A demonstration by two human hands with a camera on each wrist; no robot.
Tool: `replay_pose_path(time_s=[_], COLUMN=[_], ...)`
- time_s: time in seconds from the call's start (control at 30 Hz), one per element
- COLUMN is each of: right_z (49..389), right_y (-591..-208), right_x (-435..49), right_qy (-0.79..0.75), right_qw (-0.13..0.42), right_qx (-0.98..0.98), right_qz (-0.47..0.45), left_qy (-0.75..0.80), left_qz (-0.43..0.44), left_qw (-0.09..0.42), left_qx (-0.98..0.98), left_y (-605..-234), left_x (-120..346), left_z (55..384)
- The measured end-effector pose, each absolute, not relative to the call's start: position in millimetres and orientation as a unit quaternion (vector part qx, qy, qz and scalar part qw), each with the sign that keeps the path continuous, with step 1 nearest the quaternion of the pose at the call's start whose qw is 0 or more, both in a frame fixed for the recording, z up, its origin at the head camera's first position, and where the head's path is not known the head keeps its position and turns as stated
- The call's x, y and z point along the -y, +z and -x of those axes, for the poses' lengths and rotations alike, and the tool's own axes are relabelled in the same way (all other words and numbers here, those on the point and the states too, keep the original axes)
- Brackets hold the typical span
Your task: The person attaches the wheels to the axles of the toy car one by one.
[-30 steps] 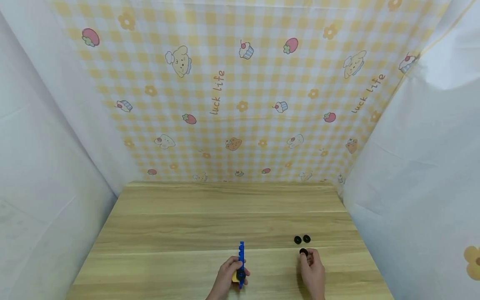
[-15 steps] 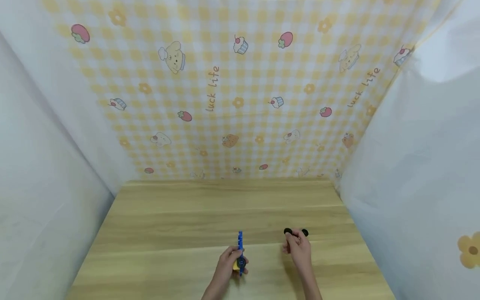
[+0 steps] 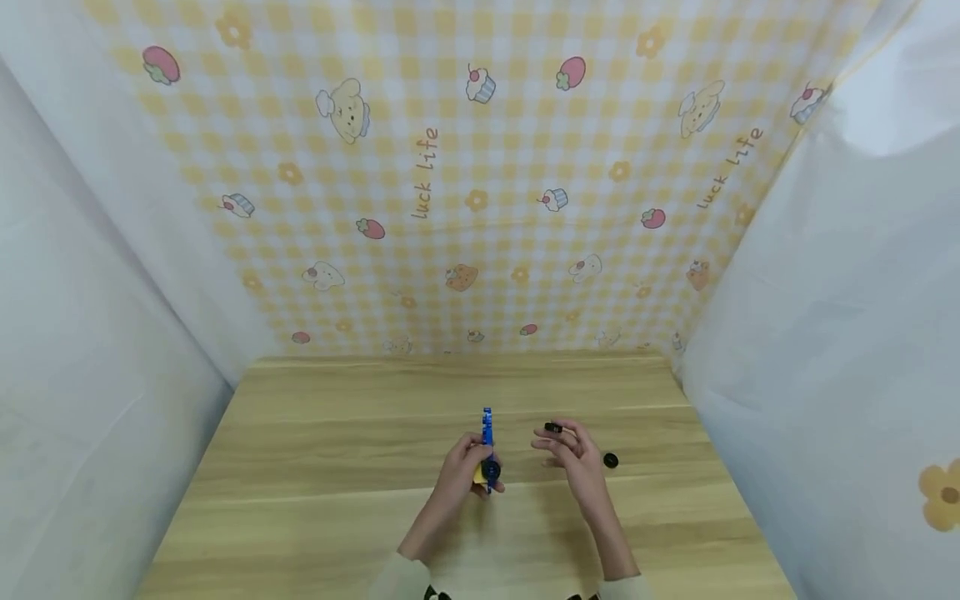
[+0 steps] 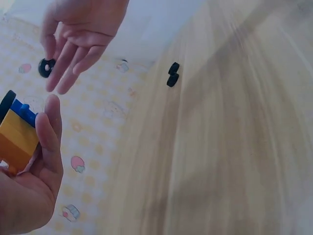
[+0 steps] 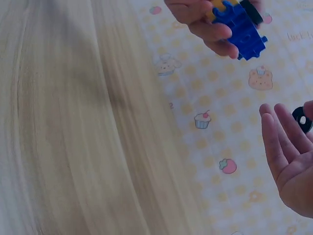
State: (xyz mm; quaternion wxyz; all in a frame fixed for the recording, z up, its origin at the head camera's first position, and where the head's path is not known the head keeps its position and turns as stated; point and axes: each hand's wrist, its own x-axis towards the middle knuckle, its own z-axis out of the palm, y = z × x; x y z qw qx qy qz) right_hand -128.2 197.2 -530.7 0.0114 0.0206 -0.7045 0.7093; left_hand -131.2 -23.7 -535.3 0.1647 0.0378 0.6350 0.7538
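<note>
My left hand (image 3: 480,468) grips a blue studded strip (image 3: 487,425) with a yellow block and a black wheel (image 3: 491,471) at its near end, held upright above the wooden table (image 3: 337,467). The left wrist view shows the yellow and blue block (image 4: 19,137) in my curled fingers. My right hand (image 3: 553,435), just to the right, pinches a small black wheel (image 3: 552,427) between thumb and forefinger, its other fingers spread. That wheel (image 4: 46,67) hangs beside the strip without touching it. In the right wrist view the blue strip (image 5: 242,24) is above the pinched wheel (image 5: 302,119).
More small black wheels (image 4: 172,74) lie on the table to the right of my hands; one black wheel (image 3: 611,460) shows in the head view. A yellow checked cloth (image 3: 480,183) hangs behind the table, with white sheets (image 3: 840,350) at both sides.
My right hand took a black wheel off the table and carried it up and left toward the strip. My left hand lifted the blue strip up and away from the near edge.
</note>
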Motion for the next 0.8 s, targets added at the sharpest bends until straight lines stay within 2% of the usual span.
replay_pose_path(time_s=[0.27,0.8], right_z=[131.2,135.7], right_y=[-524.0,-505.0], right_x=[-182.7,-156.5], right_qy=[0.676,0.707], right_qw=[0.032,-0.018], right_qx=[0.731,0.706], right_qz=[-0.081,-0.033], left_qy=[0.744,0.709], left_qz=[-0.04,-0.04], left_qw=[0.129,0.111], left_qx=[-0.654,-0.695], left_y=[-511.1,-505.6], left_x=[12.8,2.3], left_z=[150.8,146.9])
